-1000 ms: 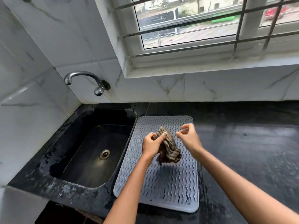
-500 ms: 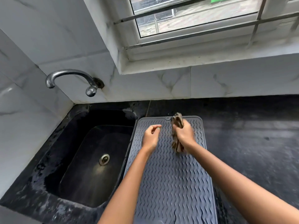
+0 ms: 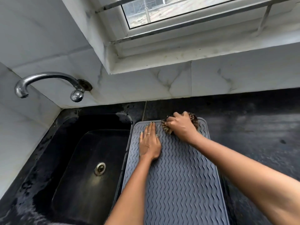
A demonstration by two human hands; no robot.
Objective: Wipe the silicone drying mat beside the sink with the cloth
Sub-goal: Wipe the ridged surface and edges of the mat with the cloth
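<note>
A grey ribbed silicone drying mat (image 3: 181,179) lies on the black counter, right of the sink. My right hand (image 3: 181,125) presses a bunched brown striped cloth (image 3: 166,128) onto the mat's far edge; the hand hides most of the cloth. My left hand (image 3: 150,142) lies flat, palm down, on the mat's far left part, fingers together and holding nothing.
A black sink (image 3: 90,161) with a metal drain (image 3: 100,168) sits left of the mat. A chrome tap (image 3: 48,85) juts from the white marble wall above it. Black counter (image 3: 259,135) stretches to the right. A window sill (image 3: 194,51) overhangs at the back.
The cloth passed from my left hand to my right, which carried it to the mat's far edge and pressed it down. My left hand dropped flat onto the mat.
</note>
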